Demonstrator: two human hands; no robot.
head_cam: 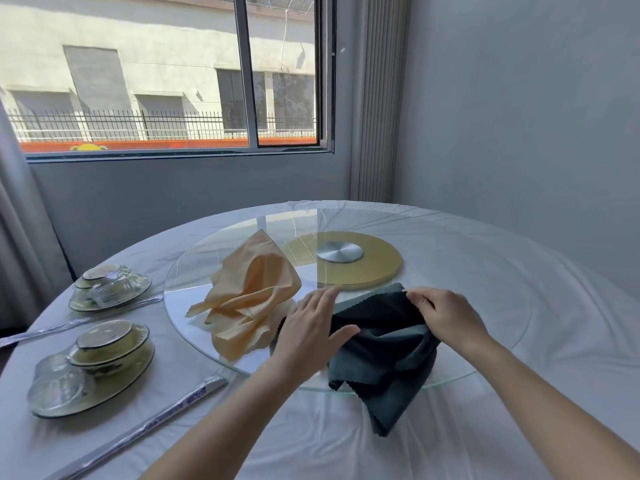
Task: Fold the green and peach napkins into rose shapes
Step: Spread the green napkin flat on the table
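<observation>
A dark green napkin point(384, 358) lies crumpled on the near edge of the glass turntable point(194, 268), with one corner hanging over onto the tablecloth. My right hand point(446, 315) pinches its far upper edge. My left hand point(311, 327) rests on its left side, fingers spread and thumb across the cloth. A peach napkin point(252, 296) sits loosely bunched on the turntable just left of my left hand, apart from both hands.
Two wrapped place settings of stacked bowls and plates point(100, 365) point(110, 287) stand at the left, each beside wrapped chopsticks point(145, 427). A yellow disc with a metal hub point(374, 268) sits under the glass. A white tablecloth point(519, 341) covers the round table.
</observation>
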